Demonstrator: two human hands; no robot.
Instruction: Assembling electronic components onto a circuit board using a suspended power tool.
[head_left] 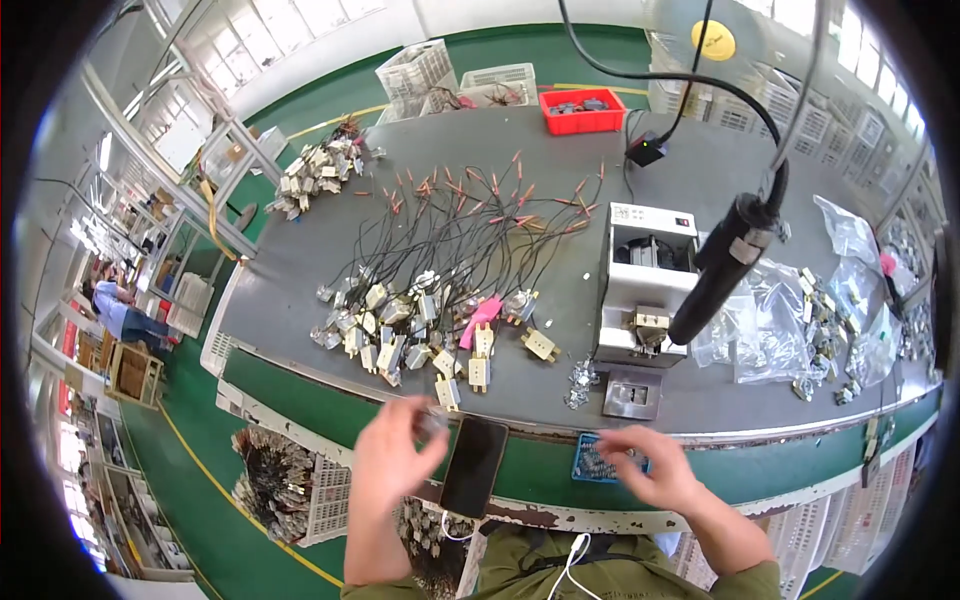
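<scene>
My left hand (392,455) is at the bench's front edge, its fingers closed around a small shiny grey part (432,422) that they partly cover. Just right of it lies a dark phone (474,468) with a white cable. My right hand (660,470) hovers at a small blue tray (592,462) of tiny metal pieces, finger and thumb apart, with nothing visible between them. Beyond my left hand spreads a heap of cream and grey connector blocks (390,345) on black wires with copper-coloured ends. A pink piece (482,320) lies among the blocks.
A white and grey bench machine (645,275) stands right of centre, with a black cylindrical tool (725,270) hanging beside it. Clear plastic bags (765,330) and loose parts lie to the right. At the back is a red bin (580,121). Another person (125,310) is far left.
</scene>
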